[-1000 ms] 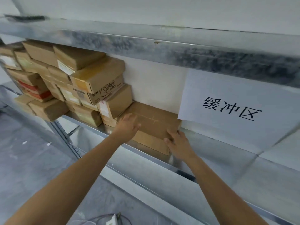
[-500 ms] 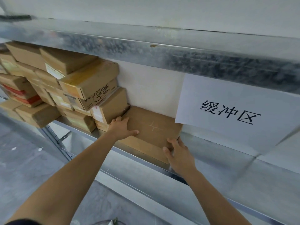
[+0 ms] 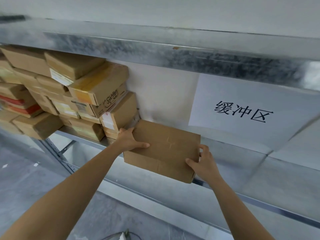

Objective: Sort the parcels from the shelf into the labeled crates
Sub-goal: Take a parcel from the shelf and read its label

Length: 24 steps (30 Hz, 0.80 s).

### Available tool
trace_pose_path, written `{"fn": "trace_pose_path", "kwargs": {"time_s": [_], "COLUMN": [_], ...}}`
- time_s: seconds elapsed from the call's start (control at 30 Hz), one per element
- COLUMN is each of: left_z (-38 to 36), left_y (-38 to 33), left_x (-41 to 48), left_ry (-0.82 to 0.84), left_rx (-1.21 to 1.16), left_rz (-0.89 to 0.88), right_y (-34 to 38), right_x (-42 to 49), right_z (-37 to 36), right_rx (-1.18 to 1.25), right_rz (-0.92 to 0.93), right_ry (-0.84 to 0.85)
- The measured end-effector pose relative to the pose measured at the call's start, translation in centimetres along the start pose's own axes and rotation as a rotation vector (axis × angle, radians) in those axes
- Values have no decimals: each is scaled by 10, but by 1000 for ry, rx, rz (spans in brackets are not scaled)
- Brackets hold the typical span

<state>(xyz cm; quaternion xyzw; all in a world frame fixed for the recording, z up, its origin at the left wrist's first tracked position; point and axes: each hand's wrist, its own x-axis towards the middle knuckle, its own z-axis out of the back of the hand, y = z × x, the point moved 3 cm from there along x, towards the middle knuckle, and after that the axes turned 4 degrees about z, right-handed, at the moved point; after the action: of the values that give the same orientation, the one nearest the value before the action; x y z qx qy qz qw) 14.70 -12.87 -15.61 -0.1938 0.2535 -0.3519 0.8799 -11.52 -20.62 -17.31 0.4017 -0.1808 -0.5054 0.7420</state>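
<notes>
I'm at the pick step. My left hand (image 3: 129,140) grips the flat parcel (image 3: 166,149) at its nine o'clock edge, thumb on top. My right hand (image 3: 203,161) clasps its four o'clock corner. The parcel overhangs the shelf (image 3: 259,170) lip, at three o'clock of the stacked boxes (image 3: 97,94). Next, I judge, it needs drawing clear toward six o'clock, kept level.

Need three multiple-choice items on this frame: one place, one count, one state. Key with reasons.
1. Where does the paper sign hang, relative to the flat box? A) left, below B) right, above C) directly underneath
2. Characters on the paper sign? A) two B) five C) three
3. The flat box is: A) gripped by left hand and right hand B) untouched C) held one-handed

Key: 1 B, it sits up-right of the box; 2 C, three black characters show; 3 A, a hand grips each side.
</notes>
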Motion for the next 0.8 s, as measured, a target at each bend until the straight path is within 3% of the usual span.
{"fn": "trace_pose_path", "kwargs": {"time_s": [0.17,0.33,0.53,0.67,0.8], "left_z": [1,9,26,27,34], "left_y": [7,4,-4,-9,-8], "left_x": [-8,-22,-39,-53,-57], "left_ry": [2,-72,-61,82,74], "left_rx": [-110,-376,-764,-699,-723], "left_rz": [-41,-89,-142,-217,-233], "right_y": [9,20,21,26,28], "right_x": [-9,-17,-29,-36,-35], "right_z": [3,10,31,36,44], "right_rx": [61,146,463,649,817], "right_rz": [10,2,14,10,-63], "right_ry": [-49,-134,-250,-344,-386]}}
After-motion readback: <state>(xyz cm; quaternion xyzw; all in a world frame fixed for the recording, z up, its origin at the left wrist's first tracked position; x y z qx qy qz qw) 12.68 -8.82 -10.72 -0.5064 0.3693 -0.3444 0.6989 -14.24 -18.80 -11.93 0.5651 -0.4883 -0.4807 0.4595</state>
